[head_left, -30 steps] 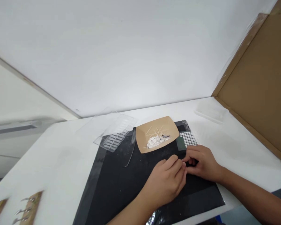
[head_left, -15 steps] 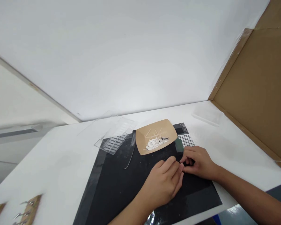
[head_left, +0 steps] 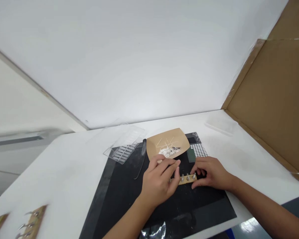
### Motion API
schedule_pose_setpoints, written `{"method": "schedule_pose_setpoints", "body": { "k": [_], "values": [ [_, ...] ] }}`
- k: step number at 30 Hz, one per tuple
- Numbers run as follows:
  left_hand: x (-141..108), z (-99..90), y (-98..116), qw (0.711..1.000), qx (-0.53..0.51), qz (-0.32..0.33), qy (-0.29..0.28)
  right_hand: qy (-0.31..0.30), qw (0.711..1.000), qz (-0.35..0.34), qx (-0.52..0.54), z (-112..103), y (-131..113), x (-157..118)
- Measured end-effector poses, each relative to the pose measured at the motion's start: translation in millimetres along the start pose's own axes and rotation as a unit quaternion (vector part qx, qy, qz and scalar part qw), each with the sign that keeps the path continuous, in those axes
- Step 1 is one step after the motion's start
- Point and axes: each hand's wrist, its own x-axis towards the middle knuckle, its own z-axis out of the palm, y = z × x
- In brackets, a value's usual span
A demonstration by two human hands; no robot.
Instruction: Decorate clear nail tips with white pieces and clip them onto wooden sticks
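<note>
Scraps (head_left: 167, 152) are gathered in the tray (head_left: 153, 141), but the strip (head_left: 185, 182) on the mat (head_left: 124, 205) seems unfinished, its end pinched by the right hand's fingers (head_left: 200, 182), the left hand's barely parted, their hold untellable.

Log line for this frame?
left hand: by strip, hold unclear | right hand: fingers at strip's right end | strip: over mat, pegs along it | tray: beyond hands, white scraps inside

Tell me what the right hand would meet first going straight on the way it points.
The right hand would most likely meet the wooden strip with the shiny pieces first; it may already touch the strip's end, though depth is unclear.
</note>
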Motion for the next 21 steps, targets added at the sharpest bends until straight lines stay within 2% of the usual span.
{"method": "schedule_pose_setpoints", "body": {
  "k": [3,9,15,21],
  "values": [
    [-2.1,1.1,-3.7,1.0,-0.009,-0.013,-0.013,0.0,1.0,0.014,0.01,-0.9,-0.1,-1.1],
    [-1.5,0.9,-3.7,0.999,-0.032,0.002,-0.041,-0.023,0.999,0.031,0.013,-5.2,-1.2,-3.5],
    [-1.9,0.0,-6.6,0.999,-0.026,-0.008,-0.019,-0.026,0.999,0.023,-0.037,-3.9,-5.2,-9.0],
    [-2.2,-1.8,-9.8,1.0,-0.013,-0.016,0.017,-0.003,0.989,0.008,-0.148,-3.7,-13.7,-29.5]
  ]
}}
